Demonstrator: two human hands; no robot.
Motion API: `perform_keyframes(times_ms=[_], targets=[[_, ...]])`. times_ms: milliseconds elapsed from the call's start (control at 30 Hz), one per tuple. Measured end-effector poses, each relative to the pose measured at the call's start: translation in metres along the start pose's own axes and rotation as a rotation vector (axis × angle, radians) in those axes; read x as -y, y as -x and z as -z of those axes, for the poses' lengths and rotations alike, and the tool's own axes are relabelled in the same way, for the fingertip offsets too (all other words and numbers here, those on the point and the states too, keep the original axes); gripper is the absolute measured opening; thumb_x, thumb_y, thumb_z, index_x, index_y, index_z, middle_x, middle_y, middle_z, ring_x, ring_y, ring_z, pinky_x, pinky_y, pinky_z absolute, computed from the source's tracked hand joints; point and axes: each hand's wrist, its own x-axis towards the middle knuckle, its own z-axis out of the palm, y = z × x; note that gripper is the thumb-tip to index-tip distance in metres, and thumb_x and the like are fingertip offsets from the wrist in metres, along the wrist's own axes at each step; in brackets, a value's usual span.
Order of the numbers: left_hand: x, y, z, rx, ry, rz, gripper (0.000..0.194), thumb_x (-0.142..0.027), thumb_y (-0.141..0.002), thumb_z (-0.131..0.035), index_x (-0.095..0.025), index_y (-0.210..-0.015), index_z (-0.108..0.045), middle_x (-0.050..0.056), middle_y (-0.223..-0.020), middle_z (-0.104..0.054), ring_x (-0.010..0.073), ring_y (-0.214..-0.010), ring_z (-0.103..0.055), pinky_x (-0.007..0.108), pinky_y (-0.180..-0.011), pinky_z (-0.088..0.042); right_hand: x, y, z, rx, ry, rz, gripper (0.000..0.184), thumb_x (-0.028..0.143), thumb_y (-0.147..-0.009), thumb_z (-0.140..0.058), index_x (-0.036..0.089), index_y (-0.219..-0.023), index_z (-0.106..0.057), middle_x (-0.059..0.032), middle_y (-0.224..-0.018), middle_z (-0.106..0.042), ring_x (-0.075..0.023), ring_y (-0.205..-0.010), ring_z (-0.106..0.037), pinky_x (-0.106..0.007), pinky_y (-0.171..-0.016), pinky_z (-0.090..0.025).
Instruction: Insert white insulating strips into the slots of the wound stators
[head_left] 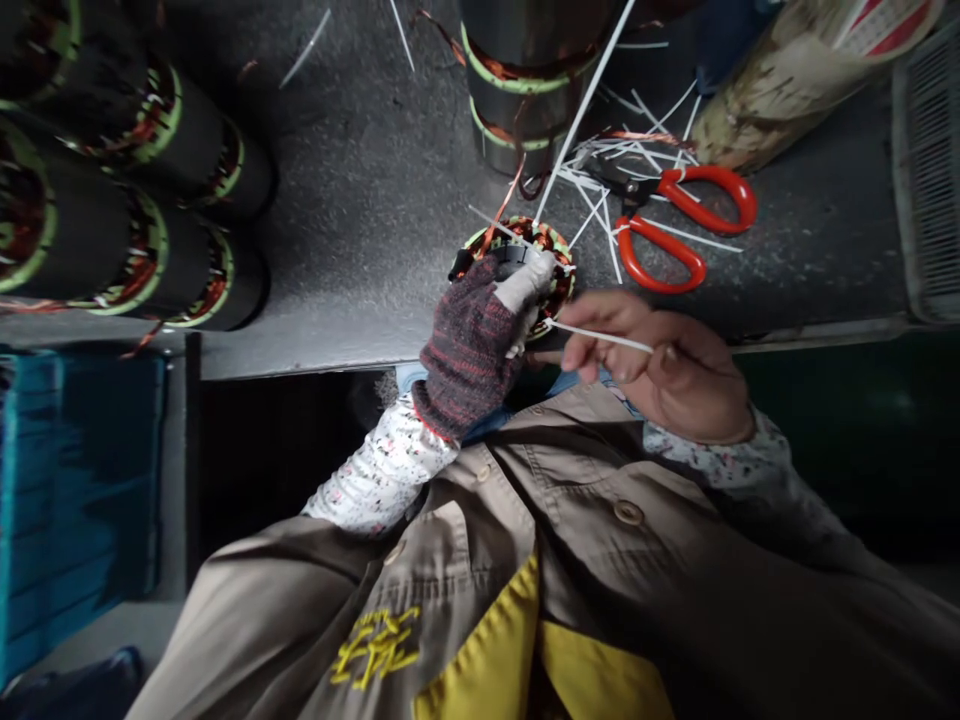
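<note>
My left hand (480, 335), in a dark knitted glove with a taped fingertip, is closed on a motor stator (551, 262) with copper windings and a green ring, at the near edge of the grey bench (360, 200). My bare right hand (660, 365) pinches a white cable tie (600, 336) whose end reaches the stator. The stator is mostly hidden behind my gloved fingers.
Red-handled scissors (675, 225) lie just behind the stator among several loose white ties (622, 160). Another stator (525, 90) stands upright at the back. Several stators (112, 200) lie stacked at the left. A blue crate (75, 500) sits lower left; a grey basket (926, 170) far right.
</note>
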Motion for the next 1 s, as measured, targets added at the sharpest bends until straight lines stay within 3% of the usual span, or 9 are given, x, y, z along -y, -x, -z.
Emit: perform_keyframes(times_ms=[100, 200, 367, 500, 633, 733, 800, 900, 1000], targets=[[0.001, 0.0, -0.003, 0.026, -0.008, 0.025, 0.035, -0.026, -0.108, -0.041, -0.021, -0.142, -0.048, 0.012, -0.138, -0.068, 0.0242, -0.135, -0.062, 0.049, -0.119, -0.049, 0.008, 0.006, 0.004, 0.013, -0.137, -0.079, 0.042, 0.05, -0.099, -0.057, 0.024, -0.066, -0.054, 0.0008, -0.056, -0.049, -0.016, -0.055, -0.05, -0.033, -0.054, -0.044], [0.0, 0.002, -0.008, 0.018, 0.0, 0.032, 0.039, -0.025, -0.107, -0.041, -0.026, -0.147, -0.044, 0.008, -0.136, -0.069, 0.0224, -0.134, -0.063, 0.051, -0.121, -0.048, 0.019, 0.003, 0.008, -0.101, -0.114, -0.077, 0.045, 0.049, -0.099, -0.058, 0.025, -0.064, -0.045, 0.0029, -0.052, -0.038, -0.0153, -0.051, -0.044, -0.034, -0.051, -0.043], [0.0, 0.013, -0.013, -0.06, -0.056, 0.045, 0.045, -0.028, -0.106, -0.047, -0.025, -0.151, -0.039, 0.01, -0.146, -0.062, 0.0252, -0.139, -0.059, 0.047, -0.119, -0.05, 0.01, -0.051, -0.017, -0.332, 0.111, 0.072, 0.046, 0.059, -0.103, -0.047, 0.025, -0.072, -0.044, -0.0005, -0.073, -0.049, -0.0162, -0.073, -0.059, -0.036, -0.069, -0.055], [0.009, 0.011, -0.005, -0.078, -0.106, -0.011, 0.045, -0.029, -0.106, -0.048, -0.022, -0.15, -0.041, 0.011, -0.141, -0.065, 0.0252, -0.132, -0.064, 0.043, -0.112, -0.056, -0.014, -0.082, -0.026, -0.358, 0.266, 0.127, 0.049, 0.06, -0.107, -0.031, 0.024, -0.086, -0.057, -0.0029, -0.081, -0.061, -0.0157, -0.079, -0.064, -0.032, -0.066, -0.056], [0.013, 0.005, 0.004, -0.047, -0.019, -0.067, 0.033, -0.035, -0.105, -0.052, -0.023, -0.135, -0.054, 0.01, -0.127, -0.072, 0.0235, -0.127, -0.067, 0.046, -0.11, -0.058, -0.029, -0.07, 0.04, -0.325, 0.66, 0.276, 0.035, 0.051, -0.091, -0.068, 0.025, -0.072, -0.054, -0.008, -0.1, -0.069, -0.0215, -0.09, -0.064, -0.038, -0.075, -0.055], [0.012, 0.004, 0.004, 0.001, -0.118, -0.128, 0.043, -0.053, -0.097, -0.062, -0.019, -0.123, -0.061, 0.017, -0.137, -0.067, 0.0325, -0.136, -0.06, 0.058, -0.118, -0.049, -0.043, -0.066, 0.107, -0.243, 1.034, 0.175, 0.02, 0.026, -0.074, -0.083, 0.023, -0.081, -0.064, -0.0078, -0.084, -0.067, -0.0221, -0.084, -0.058, -0.039, -0.079, -0.05], [0.012, 0.003, 0.001, 0.048, -0.253, -0.166, 0.048, -0.057, -0.093, -0.066, -0.015, -0.118, -0.064, 0.02, -0.139, -0.065, 0.0356, -0.133, -0.061, 0.061, -0.119, -0.047, -0.05, -0.072, 0.135, -0.183, 1.218, 0.071, 0.028, 0.016, -0.071, -0.078, 0.019, -0.098, -0.07, -0.0062, -0.079, -0.065, -0.0205, -0.08, -0.056, -0.038, -0.076, -0.046], [0.013, 0.001, 0.001, 0.132, -0.38, -0.197, 0.044, -0.055, -0.094, -0.065, -0.014, -0.108, -0.069, 0.015, -0.11, -0.074, 0.0312, -0.111, -0.07, 0.06, -0.116, -0.049, -0.05, -0.082, 0.144, -0.132, 1.402, -0.013, 0.05, 0.008, -0.071, -0.069, 0.015, -0.121, -0.07, -0.0092, -0.085, -0.069, -0.02, -0.078, -0.057, -0.035, -0.071, -0.041], [0.017, 0.002, 0.008, 0.137, -0.4, -0.229, 0.043, -0.056, -0.096, -0.061, -0.014, -0.101, -0.071, 0.011, -0.088, -0.071, 0.028, -0.097, -0.07, 0.059, -0.115, -0.05, -0.034, -0.079, 0.13, -0.054, 1.573, -0.122, 0.063, 0.013, -0.071, -0.068, 0.016, -0.134, -0.066, -0.013, -0.092, -0.073, -0.0242, -0.076, -0.061, -0.036, -0.067, -0.04]])
